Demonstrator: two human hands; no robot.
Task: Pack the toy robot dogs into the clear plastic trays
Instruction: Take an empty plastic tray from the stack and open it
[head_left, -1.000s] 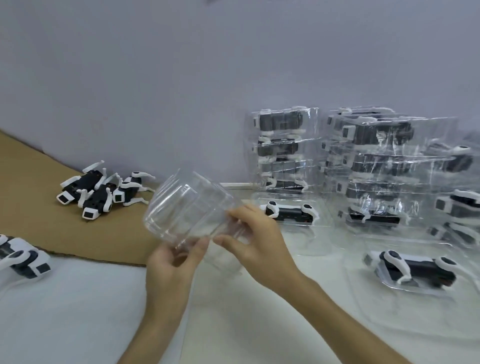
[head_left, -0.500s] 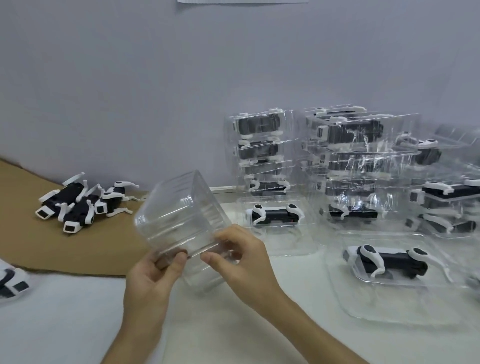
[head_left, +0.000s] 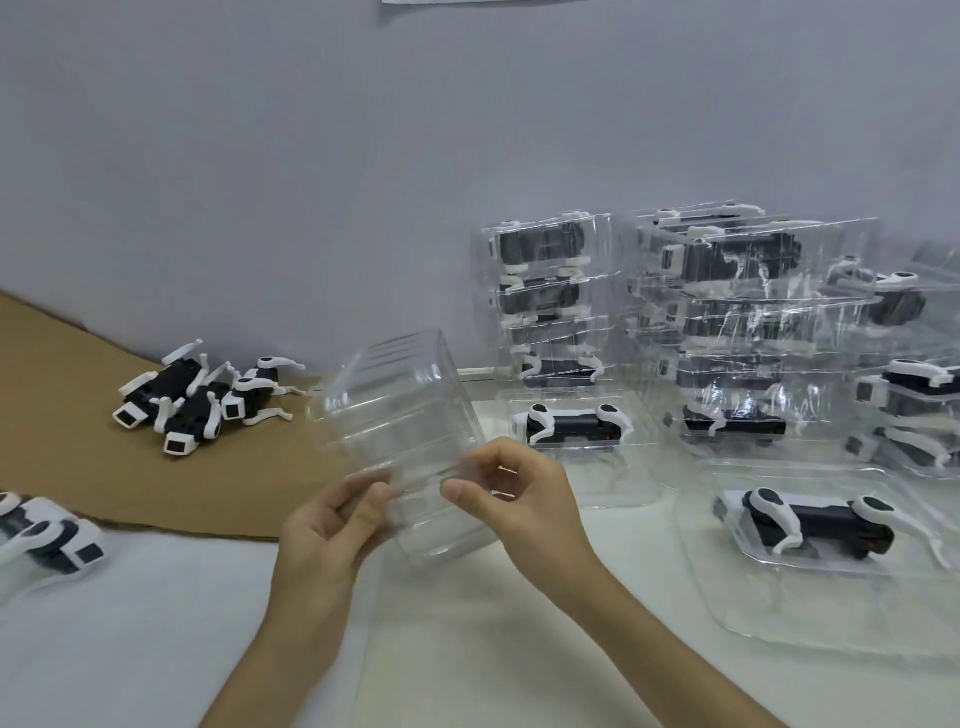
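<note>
Step, as judged: separating one tray. You held nested trays (head_left: 400, 415) above the table's (head_left: 156, 623) middle, left hand (head_left: 332, 525) and right hand (head_left: 519, 499) each pinching the near rim. Loose dogs (head_left: 192, 400) lay on cardboard (head_left: 78, 415), far left. Next, likely: peel one free, fetch a dog.

Both hands hold a stack of clear plastic trays (head_left: 400, 415), tilted, above the white table (head_left: 467, 649). The left hand (head_left: 332, 525) grips its near corner, and the right hand (head_left: 519, 499) pinches its near edge between the thumb and curled fingers. Beyond the left hand and to its left, three loose toy robot dogs (head_left: 192, 400) lie close together on a brown cardboard sheet (head_left: 62, 415). One more loose dog (head_left: 47, 535) lies far to the left of this hand. Just beyond the right hand a dog lies in an open tray (head_left: 571, 426). A second filled tray (head_left: 805, 525) lies to the right of this hand. Behind them, piles of filled trays (head_left: 737, 312) stand by the wall.
</note>
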